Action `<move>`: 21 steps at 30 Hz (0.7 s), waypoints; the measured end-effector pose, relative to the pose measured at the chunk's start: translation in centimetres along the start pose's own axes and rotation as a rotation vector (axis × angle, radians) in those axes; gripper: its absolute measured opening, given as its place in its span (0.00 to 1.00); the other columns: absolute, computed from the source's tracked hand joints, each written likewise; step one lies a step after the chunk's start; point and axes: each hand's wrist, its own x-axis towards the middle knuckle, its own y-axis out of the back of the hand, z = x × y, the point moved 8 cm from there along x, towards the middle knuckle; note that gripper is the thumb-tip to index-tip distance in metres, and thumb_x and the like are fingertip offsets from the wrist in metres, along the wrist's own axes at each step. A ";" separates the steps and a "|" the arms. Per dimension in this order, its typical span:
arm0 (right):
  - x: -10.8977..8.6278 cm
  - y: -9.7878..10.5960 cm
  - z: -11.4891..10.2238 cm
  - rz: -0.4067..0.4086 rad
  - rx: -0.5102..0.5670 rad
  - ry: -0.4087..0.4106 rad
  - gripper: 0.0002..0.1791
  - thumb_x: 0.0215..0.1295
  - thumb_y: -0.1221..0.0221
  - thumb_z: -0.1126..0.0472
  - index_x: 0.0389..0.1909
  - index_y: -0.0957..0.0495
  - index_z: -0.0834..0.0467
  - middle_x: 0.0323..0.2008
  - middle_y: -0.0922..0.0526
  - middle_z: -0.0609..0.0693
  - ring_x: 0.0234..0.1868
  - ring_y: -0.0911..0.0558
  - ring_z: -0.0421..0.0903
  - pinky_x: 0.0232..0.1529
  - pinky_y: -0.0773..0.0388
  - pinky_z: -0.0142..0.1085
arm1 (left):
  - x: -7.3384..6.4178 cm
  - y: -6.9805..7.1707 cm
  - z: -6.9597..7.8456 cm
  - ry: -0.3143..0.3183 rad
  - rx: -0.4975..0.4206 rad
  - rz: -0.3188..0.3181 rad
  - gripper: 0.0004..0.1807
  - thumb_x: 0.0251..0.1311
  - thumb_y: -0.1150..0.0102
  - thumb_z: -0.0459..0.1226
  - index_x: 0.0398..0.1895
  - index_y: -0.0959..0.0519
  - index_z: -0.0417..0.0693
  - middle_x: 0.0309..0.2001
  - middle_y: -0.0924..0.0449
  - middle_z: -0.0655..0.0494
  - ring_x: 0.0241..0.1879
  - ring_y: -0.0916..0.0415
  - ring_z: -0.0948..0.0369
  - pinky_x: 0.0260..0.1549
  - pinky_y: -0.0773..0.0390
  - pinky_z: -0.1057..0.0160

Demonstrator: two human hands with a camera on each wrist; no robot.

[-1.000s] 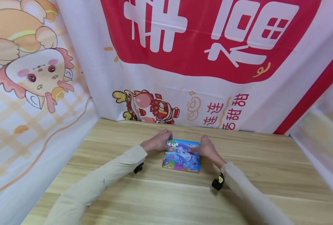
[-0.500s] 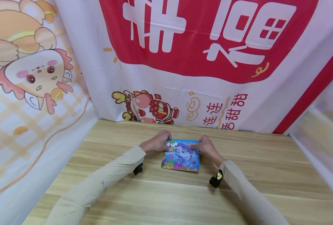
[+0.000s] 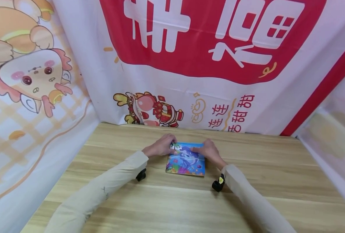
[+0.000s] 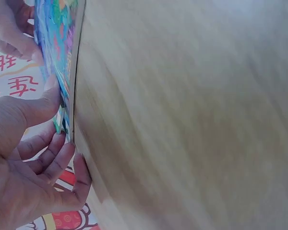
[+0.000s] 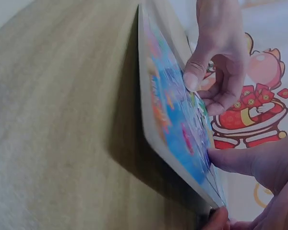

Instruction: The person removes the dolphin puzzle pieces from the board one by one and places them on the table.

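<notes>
A thin square jigsaw puzzle board [image 3: 187, 163] with a blue dolphin picture lies near the back of the table in the head view. My left hand [image 3: 161, 146] grips its upper left edge, thumb on the picture and fingers curled at the rim. At the upper right, my right hand [image 3: 211, 152] holds the other edge, thumb over the face. The right wrist view has the puzzle board [image 5: 175, 112] seen edge-on, its near edge casting a shadow on the wood. In the left wrist view, the left hand's fingertips touch the board's edge; its underside is hidden.
Pale wood-grain table [image 3: 172, 204] extends around the puzzle board. Behind it hangs a white and red printed cloth [image 3: 149, 74], meeting the table's back edge. Another printed cloth [image 3: 82, 129] borders the left side. Small black devices are strapped at both wrists.
The right hand and its thumb have shifted slightly left and up along the puzzle board's right side. The left hand keeps its hold. The whole head view has drifted a little.
</notes>
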 end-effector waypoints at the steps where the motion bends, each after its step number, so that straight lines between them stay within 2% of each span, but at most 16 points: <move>1: 0.0 0.0 0.0 0.005 -0.013 -0.006 0.27 0.63 0.27 0.50 0.40 0.34 0.62 0.34 0.34 0.54 0.36 0.32 0.49 0.35 0.34 0.38 | 0.0 0.1 -0.1 -0.003 -0.020 0.014 0.20 0.65 0.27 0.39 0.54 0.22 0.38 0.53 0.22 0.46 0.55 0.28 0.52 0.60 0.24 0.52; 4: 0.1 -0.2 -0.2 0.006 -0.030 -0.006 0.27 0.63 0.27 0.51 0.40 0.34 0.63 0.34 0.34 0.54 0.36 0.32 0.49 0.35 0.34 0.38 | -0.1 0.5 -0.6 0.003 -0.111 0.057 0.14 0.65 0.29 0.33 0.49 0.19 0.36 0.47 0.20 0.46 0.48 0.24 0.54 0.53 0.21 0.56; 7: 0.3 -0.3 -0.4 0.009 -0.046 0.000 0.27 0.62 0.26 0.51 0.32 0.36 0.60 0.29 0.37 0.52 0.30 0.34 0.47 0.30 0.37 0.36 | -0.2 0.7 -1.2 0.024 -0.227 0.089 0.07 0.66 0.33 0.29 0.45 0.19 0.36 0.41 0.19 0.47 0.42 0.22 0.57 0.46 0.19 0.60; 10: 0.5 -0.3 -0.4 0.015 -0.062 0.002 0.29 0.61 0.25 0.52 0.26 0.39 0.57 0.24 0.39 0.49 0.26 0.37 0.44 0.27 0.40 0.35 | -0.3 0.9 -1.3 0.038 -0.324 0.105 0.05 0.67 0.34 0.28 0.43 0.19 0.38 0.40 0.17 0.48 0.41 0.21 0.58 0.44 0.18 0.63; 13: 0.6 -0.3 -0.4 0.017 -0.064 0.003 0.29 0.61 0.25 0.52 0.24 0.39 0.56 0.22 0.40 0.48 0.24 0.38 0.43 0.26 0.41 0.34 | -0.5 1.3 -1.3 0.064 -0.422 0.108 0.04 0.68 0.36 0.28 0.43 0.18 0.40 0.40 0.15 0.47 0.40 0.19 0.57 0.42 0.16 0.60; 16: 0.5 0.0 -0.1 0.028 -0.050 -0.007 0.27 0.62 0.26 0.52 0.26 0.37 0.56 0.23 0.38 0.48 0.25 0.36 0.44 0.27 0.39 0.34 | -0.6 1.6 -1.7 0.134 -0.535 0.090 0.05 0.70 0.36 0.29 0.45 0.17 0.40 0.41 0.14 0.45 0.39 0.16 0.52 0.39 0.13 0.55; 21: 0.3 0.9 0.4 0.031 0.058 0.008 0.23 0.64 0.27 0.57 0.27 0.36 0.58 0.23 0.36 0.48 0.25 0.33 0.43 0.26 0.34 0.32 | -0.6 2.4 -3.9 0.279 -0.632 0.100 0.09 0.71 0.35 0.33 0.51 0.15 0.41 0.46 0.15 0.44 0.38 0.15 0.54 0.38 0.11 0.57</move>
